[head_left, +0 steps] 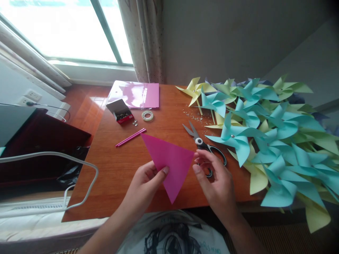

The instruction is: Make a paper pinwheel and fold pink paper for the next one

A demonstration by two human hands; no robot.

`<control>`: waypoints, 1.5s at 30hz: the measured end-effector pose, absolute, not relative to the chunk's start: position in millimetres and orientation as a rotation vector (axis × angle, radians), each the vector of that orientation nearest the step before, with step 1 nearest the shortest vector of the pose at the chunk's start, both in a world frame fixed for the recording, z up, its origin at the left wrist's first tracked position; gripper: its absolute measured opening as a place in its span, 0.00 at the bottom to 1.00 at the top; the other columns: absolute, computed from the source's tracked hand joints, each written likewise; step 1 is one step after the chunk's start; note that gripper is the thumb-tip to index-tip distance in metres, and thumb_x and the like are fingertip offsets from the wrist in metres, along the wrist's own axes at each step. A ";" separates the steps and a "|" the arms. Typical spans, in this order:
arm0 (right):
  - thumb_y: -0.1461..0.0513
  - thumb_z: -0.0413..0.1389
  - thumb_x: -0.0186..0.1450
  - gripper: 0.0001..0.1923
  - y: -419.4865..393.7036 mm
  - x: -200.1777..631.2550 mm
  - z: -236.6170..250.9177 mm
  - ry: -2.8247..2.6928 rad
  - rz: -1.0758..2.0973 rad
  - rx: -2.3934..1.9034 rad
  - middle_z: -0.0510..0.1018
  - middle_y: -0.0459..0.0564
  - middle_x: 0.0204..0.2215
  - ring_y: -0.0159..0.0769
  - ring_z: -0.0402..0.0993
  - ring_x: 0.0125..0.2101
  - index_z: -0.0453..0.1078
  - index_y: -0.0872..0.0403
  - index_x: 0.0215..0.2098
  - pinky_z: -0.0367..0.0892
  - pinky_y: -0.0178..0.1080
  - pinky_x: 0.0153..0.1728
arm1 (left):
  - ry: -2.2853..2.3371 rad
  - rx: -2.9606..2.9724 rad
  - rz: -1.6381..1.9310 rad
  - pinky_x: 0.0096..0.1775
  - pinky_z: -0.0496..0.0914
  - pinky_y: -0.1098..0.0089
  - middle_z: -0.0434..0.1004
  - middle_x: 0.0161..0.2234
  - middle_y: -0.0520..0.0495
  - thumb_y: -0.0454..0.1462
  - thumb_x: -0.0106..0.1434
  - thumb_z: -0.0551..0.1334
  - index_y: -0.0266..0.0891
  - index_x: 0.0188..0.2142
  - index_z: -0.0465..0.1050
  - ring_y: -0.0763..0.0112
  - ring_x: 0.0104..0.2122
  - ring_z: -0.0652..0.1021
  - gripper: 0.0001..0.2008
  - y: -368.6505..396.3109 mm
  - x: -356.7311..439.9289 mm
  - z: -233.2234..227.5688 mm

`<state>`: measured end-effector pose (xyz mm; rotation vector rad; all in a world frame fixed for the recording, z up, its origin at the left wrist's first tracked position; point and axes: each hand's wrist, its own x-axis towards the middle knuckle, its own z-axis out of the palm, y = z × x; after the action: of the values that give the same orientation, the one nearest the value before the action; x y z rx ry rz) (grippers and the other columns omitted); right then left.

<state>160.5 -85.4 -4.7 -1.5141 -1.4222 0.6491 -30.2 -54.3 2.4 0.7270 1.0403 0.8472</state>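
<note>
My left hand (148,180) pinches a magenta sheet of paper (173,160), folded into a triangle, along its left edge, thumb on top. The triangle is held above the table, one point toward my body. My right hand (215,176) is at the paper's right corner, thumb and fingers curved and apart; whether a fingertip touches the corner I cannot tell. Just beyond that hand lie scissors (199,141) with black-and-white handles, blades spread, partly hidden by my fingers. Two pink sticks (131,137) lie past the paper's upper left corner.
Many finished paper pinwheels (233,135) in turquoise, yellow and green cover the table's right side. Small metallic bits (197,118) are scattered beside them. Farther back are a roll of tape (147,116), an opened small box (122,114) and pink paper in a clear sleeve (132,94).
</note>
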 end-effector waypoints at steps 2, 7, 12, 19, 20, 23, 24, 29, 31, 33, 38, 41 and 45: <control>0.58 0.60 0.69 0.16 -81.6 161.6 -8.6 -1.241 0.907 -1.506 0.80 0.52 0.47 0.40 0.78 0.43 0.71 0.48 0.54 0.75 0.40 0.42 | 1.003 0.701 0.823 0.37 0.71 0.74 0.84 0.34 0.46 0.43 0.61 0.70 0.36 0.39 0.83 0.70 0.31 0.77 0.12 -52.7 -27.6 3.0; 0.56 0.62 0.67 0.06 -78.6 159.1 -12.5 -0.911 1.188 -1.382 0.81 0.45 0.31 0.33 0.76 0.32 0.77 0.50 0.38 0.72 0.33 0.35 | 0.971 0.704 0.792 0.37 0.72 0.72 0.84 0.37 0.44 0.41 0.60 0.71 0.36 0.41 0.82 0.68 0.32 0.78 0.12 -48.8 -25.2 2.0; 0.57 0.66 0.64 0.07 -79.1 159.8 -12.8 -0.692 1.227 -1.288 0.78 0.43 0.25 0.28 0.70 0.24 0.77 0.51 0.35 0.67 0.29 0.26 | 1.028 0.752 0.836 0.36 0.71 0.76 0.82 0.33 0.48 0.42 0.61 0.70 0.38 0.37 0.81 0.72 0.32 0.76 0.10 -47.3 -25.7 2.8; 0.55 0.66 0.63 0.10 -84.7 161.6 -10.4 -0.653 1.179 -1.337 0.80 0.45 0.27 0.30 0.70 0.24 0.76 0.52 0.36 0.70 0.32 0.25 | 1.090 0.791 0.951 0.36 0.70 0.79 0.81 0.32 0.50 0.40 0.60 0.72 0.38 0.33 0.80 0.74 0.33 0.76 0.08 -52.9 -21.5 4.6; 0.55 0.65 0.64 0.10 -85.8 162.1 -10.1 -0.695 1.185 -1.350 0.80 0.46 0.27 0.31 0.71 0.24 0.76 0.52 0.36 0.70 0.33 0.25 | 1.109 0.790 0.974 0.35 0.70 0.79 0.81 0.32 0.50 0.40 0.60 0.72 0.38 0.33 0.80 0.74 0.32 0.76 0.08 -53.2 -21.0 5.2; 0.55 0.62 0.66 0.10 -89.9 165.5 -8.2 -0.873 1.057 -1.456 0.81 0.50 0.32 0.36 0.76 0.29 0.75 0.52 0.41 0.73 0.35 0.27 | 1.167 0.829 1.005 0.33 0.69 0.78 0.80 0.31 0.50 0.40 0.59 0.72 0.38 0.33 0.80 0.73 0.31 0.76 0.08 -52.4 -20.2 7.6; 0.56 0.62 0.66 0.11 -91.5 167.0 -6.5 -0.951 0.919 -1.507 0.82 0.52 0.35 0.38 0.78 0.33 0.75 0.52 0.44 0.75 0.37 0.30 | 1.183 0.855 1.001 0.32 0.69 0.78 0.80 0.31 0.50 0.40 0.59 0.72 0.37 0.33 0.80 0.73 0.31 0.75 0.08 -52.0 -20.0 8.4; 0.68 0.62 0.64 0.16 -97.8 170.0 13.7 -1.466 0.120 -1.488 0.78 0.54 0.48 0.48 0.75 0.50 0.75 0.48 0.48 0.71 0.53 0.53 | 1.190 1.029 0.931 0.31 0.68 0.77 0.81 0.31 0.49 0.40 0.62 0.70 0.38 0.34 0.80 0.71 0.31 0.76 0.07 -51.2 -17.1 10.5; 0.69 0.62 0.63 0.18 -96.1 168.2 22.0 -1.572 0.128 -1.484 0.74 0.55 0.56 0.51 0.72 0.56 0.75 0.47 0.50 0.70 0.55 0.55 | 1.163 1.078 0.894 0.32 0.68 0.76 0.81 0.31 0.49 0.40 0.63 0.69 0.38 0.34 0.80 0.71 0.31 0.76 0.07 -52.2 -15.1 10.4; 0.65 0.62 0.64 0.23 -90.8 167.7 25.6 -1.499 0.290 -1.517 0.71 0.57 0.61 0.52 0.70 0.59 0.70 0.47 0.58 0.69 0.55 0.57 | 1.132 1.096 0.857 0.32 0.68 0.76 0.80 0.30 0.48 0.40 0.63 0.69 0.37 0.34 0.80 0.71 0.31 0.76 0.07 -53.7 -13.2 10.6; 0.56 0.63 0.66 0.23 -74.3 176.4 18.9 -1.136 1.108 -1.508 0.83 0.55 0.46 0.46 0.82 0.43 0.68 0.49 0.58 0.78 0.46 0.43 | 1.087 0.971 0.790 0.30 0.67 0.75 0.78 0.28 0.48 0.41 0.60 0.71 0.36 0.33 0.80 0.72 0.28 0.74 0.09 -55.7 -11.4 12.9; 0.54 0.66 0.63 0.19 -71.6 179.3 16.9 -1.017 1.253 -1.460 0.85 0.53 0.41 0.46 0.83 0.38 0.75 0.50 0.50 0.79 0.44 0.39 | 1.098 0.849 0.800 0.30 0.67 0.75 0.79 0.29 0.48 0.41 0.57 0.73 0.36 0.33 0.80 0.71 0.29 0.74 0.10 -55.0 -11.8 13.0; 0.54 0.69 0.59 0.19 -73.8 176.9 21.1 -0.907 1.298 -1.462 0.85 0.51 0.39 0.44 0.83 0.37 0.77 0.50 0.46 0.78 0.42 0.37 | 1.087 0.753 0.800 0.31 0.67 0.76 0.79 0.28 0.50 0.41 0.56 0.74 0.37 0.30 0.79 0.73 0.28 0.74 0.10 -53.9 -12.2 10.9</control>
<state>176.9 -73.8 21.1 -1.4615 -0.9073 1.2977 -12.2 -53.9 10.9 0.7529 1.0869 0.8005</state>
